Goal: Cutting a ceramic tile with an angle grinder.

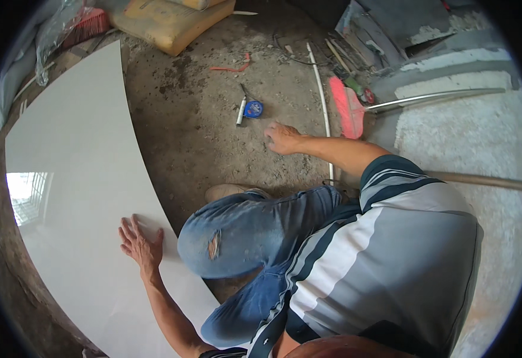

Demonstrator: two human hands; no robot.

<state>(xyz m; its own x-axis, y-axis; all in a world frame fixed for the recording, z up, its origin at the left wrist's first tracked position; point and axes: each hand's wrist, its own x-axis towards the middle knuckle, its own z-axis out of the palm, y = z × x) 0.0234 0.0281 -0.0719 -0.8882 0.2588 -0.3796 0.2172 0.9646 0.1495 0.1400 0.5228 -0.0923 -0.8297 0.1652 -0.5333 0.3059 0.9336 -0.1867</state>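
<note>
My left hand (141, 243) lies with its fingers spread on a large glossy white tile panel (88, 137), near the panel's right edge. Off to the right, my right hand (282, 138) hovers over or just touches the dusty floor; its fingers are loosely bent and nothing shows in them. Just beyond that hand lie a blue tape measure (253, 108) and, against its left side, a white marker pen (241, 112). My bent knee in torn jeans (231, 238) is beside the panel's edge.
A pink-red broom (349, 107) with a metal handle lies at the right, near a green power tool (359, 89). A thin white pipe (320, 95) runs along the floor. Farther off are an orange strip (231, 68), a yellowish block (171, 24) and a red brush (88, 27).
</note>
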